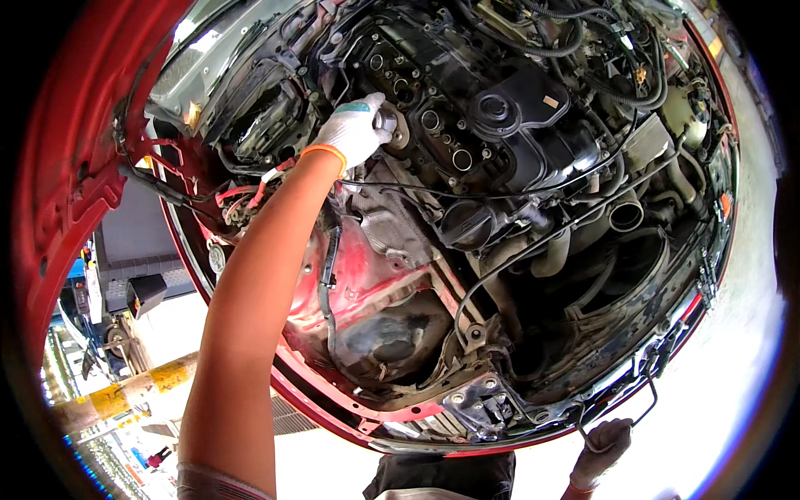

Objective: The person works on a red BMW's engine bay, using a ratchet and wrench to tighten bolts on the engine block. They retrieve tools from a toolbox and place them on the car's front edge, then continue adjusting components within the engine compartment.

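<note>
My left hand [354, 132], in a white glove with an orange cuff, reaches across the bay to the side of the black engine [433, 125]. Its fingers are curled round a silver, round metal part [386, 122] next to the row of ring-shaped openings; the glove hides some of that part. At the lower right, by the car's front edge, my right hand [607, 448] is gloved too and looks dark in shadow. It is closed on a thin, bent black cable [650, 398] that loops over the front edge.
The raised red hood [92, 150] stands at the left. A long black hose [500, 275] crosses the bay, and a wiring harness [327, 275] hangs below my left forearm. A black engine cover [517, 108] lies right of my left hand. A yellow-and-white post [125, 396] stands outside the car.
</note>
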Demonstrator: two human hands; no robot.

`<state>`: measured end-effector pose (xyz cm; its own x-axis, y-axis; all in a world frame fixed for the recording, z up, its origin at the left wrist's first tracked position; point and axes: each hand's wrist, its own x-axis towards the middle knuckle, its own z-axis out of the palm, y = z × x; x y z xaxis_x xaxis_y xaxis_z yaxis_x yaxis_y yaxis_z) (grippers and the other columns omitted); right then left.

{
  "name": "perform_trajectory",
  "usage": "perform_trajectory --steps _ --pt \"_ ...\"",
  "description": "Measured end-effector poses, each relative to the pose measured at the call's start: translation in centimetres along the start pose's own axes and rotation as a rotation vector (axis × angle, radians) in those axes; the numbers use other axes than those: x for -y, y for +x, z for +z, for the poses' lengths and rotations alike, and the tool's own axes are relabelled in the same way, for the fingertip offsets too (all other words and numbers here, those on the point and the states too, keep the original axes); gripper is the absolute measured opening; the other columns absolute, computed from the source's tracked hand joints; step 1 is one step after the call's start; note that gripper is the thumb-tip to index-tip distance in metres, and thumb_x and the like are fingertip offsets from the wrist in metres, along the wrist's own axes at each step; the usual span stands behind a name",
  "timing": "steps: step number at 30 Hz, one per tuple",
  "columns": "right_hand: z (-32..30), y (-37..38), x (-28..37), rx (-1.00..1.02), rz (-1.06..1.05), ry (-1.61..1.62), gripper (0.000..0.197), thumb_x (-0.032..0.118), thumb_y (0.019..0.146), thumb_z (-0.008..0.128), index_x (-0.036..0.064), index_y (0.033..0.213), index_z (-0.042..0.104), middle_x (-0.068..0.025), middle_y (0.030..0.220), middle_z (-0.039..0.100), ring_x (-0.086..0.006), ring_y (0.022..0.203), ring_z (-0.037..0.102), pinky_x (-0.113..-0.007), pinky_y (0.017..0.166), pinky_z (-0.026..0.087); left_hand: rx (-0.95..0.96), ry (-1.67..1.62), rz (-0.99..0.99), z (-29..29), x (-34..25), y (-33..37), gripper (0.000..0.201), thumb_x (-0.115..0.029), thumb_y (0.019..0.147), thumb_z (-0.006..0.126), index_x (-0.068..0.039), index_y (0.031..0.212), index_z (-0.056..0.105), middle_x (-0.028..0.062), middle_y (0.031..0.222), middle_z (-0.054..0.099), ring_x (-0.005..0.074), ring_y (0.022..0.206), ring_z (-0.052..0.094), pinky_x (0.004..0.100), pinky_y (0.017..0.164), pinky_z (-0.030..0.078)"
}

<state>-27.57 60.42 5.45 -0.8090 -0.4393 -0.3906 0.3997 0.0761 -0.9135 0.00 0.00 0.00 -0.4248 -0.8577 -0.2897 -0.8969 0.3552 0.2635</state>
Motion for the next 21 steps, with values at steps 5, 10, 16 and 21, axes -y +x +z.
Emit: perform_trajectory --steps 5,10,16,21 --pt "1.1 -0.8 0.5 0.02 0.003 -0.003 0.035 0.032 0.112 0.046 0.0163 0.082 0.04 0.0069 0.065 0.022 -0.0041 0.054 0.022 -0.024 0.047 0.017 -0.053 0.025 0.074 0.1 0.2 -0.5 0.074 -0.026 0.086 0.079 -0.003 0.15 0.051 0.0238 0.137 0.065 0.038 0.125 0.064 0.0418 0.106 0.05" --pt "1.3 -1.1 0.1 0.002 -0.033 0.007 0.034 0.032 0.112 0.047 0.0157 0.083 0.04 0.0068 0.067 0.024 -0.0039 0.054 0.023 -0.024 0.047 0.016 -0.052 -0.006 0.108 0.4 0.4 0.0 0.055 -0.025 0.089 0.074 -0.002 0.135 0.055 0.0227 0.123 0.068 0.0413 0.117 0.065 0.0462 0.099 0.052" --pt "1.6 -2.2 -0.2 0.051 0.023 0.006 0.035 0.03 0.11 0.051 0.0142 0.081 0.04 0.0063 0.064 0.025 -0.0041 0.052 0.024 -0.024 0.046 0.017 -0.201 0.059 0.17 2.6 1.6 0.3 0.046 -0.024 0.092 0.07 -0.003 0.13 0.056 0.0223 0.12 0.066 0.0434 0.111 0.065 0.0482 0.094 0.053" --pt "0.4 -4.1 -1.5 0.158 0.112 -0.035 0.039 0.036 0.11 0.048 0.0137 0.08 0.038 0.0037 0.061 0.028 -0.0076 0.049 0.026 -0.028 0.045 0.021 -0.042 0.06 0.042 1.4 -0.3 0.3 0.079 -0.02 0.083 0.079 -0.003 0.153 0.046 0.0234 0.142 0.06 0.04 0.129 0.06 0.0433 0.109 0.048"
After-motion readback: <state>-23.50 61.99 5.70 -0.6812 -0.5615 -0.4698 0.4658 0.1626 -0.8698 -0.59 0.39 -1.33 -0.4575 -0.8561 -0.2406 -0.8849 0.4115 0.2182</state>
